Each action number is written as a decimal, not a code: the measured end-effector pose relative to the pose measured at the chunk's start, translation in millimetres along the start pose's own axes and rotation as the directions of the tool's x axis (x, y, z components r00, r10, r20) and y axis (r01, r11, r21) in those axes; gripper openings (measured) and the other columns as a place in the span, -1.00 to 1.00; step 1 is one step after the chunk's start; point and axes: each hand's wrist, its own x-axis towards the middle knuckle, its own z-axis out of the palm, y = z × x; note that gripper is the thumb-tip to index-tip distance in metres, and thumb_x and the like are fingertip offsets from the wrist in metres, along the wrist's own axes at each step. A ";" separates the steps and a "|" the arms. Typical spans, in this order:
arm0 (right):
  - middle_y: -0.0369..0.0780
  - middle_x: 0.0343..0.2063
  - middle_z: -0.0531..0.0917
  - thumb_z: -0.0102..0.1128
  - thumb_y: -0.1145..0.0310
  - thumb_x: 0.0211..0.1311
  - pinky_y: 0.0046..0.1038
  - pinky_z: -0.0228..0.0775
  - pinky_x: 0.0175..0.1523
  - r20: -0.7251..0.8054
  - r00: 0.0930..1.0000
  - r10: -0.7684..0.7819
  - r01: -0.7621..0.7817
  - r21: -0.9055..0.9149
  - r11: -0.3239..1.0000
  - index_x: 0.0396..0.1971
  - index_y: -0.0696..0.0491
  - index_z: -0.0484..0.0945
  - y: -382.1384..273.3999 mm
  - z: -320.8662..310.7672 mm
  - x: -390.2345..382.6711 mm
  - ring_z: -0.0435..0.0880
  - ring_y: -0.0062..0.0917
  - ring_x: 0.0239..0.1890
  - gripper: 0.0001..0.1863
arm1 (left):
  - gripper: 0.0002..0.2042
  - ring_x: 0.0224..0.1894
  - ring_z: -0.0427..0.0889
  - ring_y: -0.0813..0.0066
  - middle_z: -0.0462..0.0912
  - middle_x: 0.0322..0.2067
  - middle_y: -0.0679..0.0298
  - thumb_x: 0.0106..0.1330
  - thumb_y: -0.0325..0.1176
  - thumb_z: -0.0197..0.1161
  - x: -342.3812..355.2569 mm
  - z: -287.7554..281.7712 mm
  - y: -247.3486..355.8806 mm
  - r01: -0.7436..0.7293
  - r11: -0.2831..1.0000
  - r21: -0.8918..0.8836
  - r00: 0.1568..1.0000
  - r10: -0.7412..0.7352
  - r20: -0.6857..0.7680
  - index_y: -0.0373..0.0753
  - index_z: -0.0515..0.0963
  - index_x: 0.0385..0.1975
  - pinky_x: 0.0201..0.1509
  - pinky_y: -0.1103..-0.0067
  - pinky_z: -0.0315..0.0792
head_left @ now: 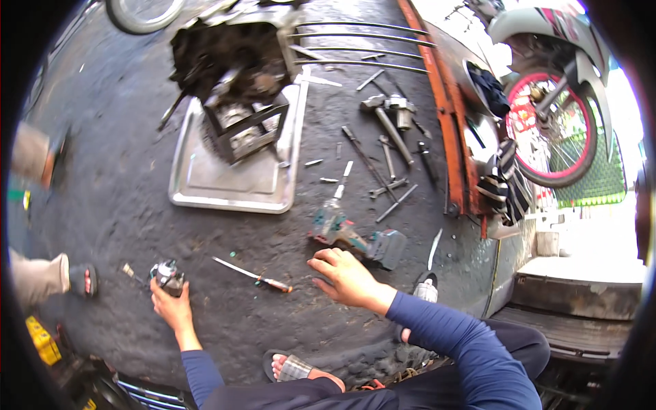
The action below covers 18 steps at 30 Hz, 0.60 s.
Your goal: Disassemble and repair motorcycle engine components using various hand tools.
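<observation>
My left hand (173, 307) is closed round a small silver-and-black metal part (167, 275) low over the dark floor, its exact kind too small to tell. A paintbrush-like piece (131, 272) lies just left of it. My right hand (339, 275) hovers with fingers loosely apart, holding nothing. Just beyond its fingertips lies a teal-and-black cordless impact driver (338, 229) with a long bit pointing away from me. Between my two hands rests a screwdriver (260, 277) with an orange-tipped handle.
An engine block (236, 61) sits on a metal stand in a silver tray (239, 198). A hammer (393, 126), wrenches (387, 157) and several rods lie right of it. Beyond them are an orange beam (447, 123) and a motorbike wheel (553, 130). Another person's foot (85, 280) is at left.
</observation>
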 end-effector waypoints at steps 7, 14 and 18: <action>-0.08 -0.20 0.67 0.39 0.25 0.21 -0.10 0.61 -0.02 0.170 0.941 0.294 -0.217 -0.364 0.906 -0.16 0.08 0.62 136.9 -104.2 -73.8 0.72 -0.10 -0.11 -0.71 | 0.02 0.34 0.47 -0.12 0.49 0.34 -0.01 0.08 -0.32 0.64 -8.1 -20.1 -14.7 -0.010 0.995 0.104 0.997 0.002 0.080 -0.08 0.11 0.54 0.36 0.05 0.37; -0.03 -0.20 0.74 0.38 0.20 0.23 -0.13 0.64 0.02 0.020 0.872 0.489 -0.425 -0.464 0.777 -0.18 0.08 0.70 282.5 -158.2 -74.2 0.76 -0.11 -0.09 -0.72 | -0.27 0.33 0.45 -0.18 0.43 0.29 -0.10 0.16 -0.60 0.46 -27.9 -67.2 -40.1 -0.089 0.969 0.230 0.992 0.067 0.102 -0.29 0.35 0.40 0.39 0.16 0.36; 0.09 -0.11 0.76 0.20 0.40 0.23 -0.08 0.63 0.11 -0.080 0.798 0.598 -0.569 -0.429 0.701 -0.18 0.12 0.75 384.8 -192.0 -6.1 0.77 -0.03 -0.03 -0.76 | -0.74 -0.42 0.51 0.30 0.56 -0.43 0.04 0.27 -0.64 0.31 -81.7 -157.9 -17.3 -0.118 0.989 0.093 0.970 0.095 0.225 -0.40 0.59 -0.04 -0.23 0.39 0.45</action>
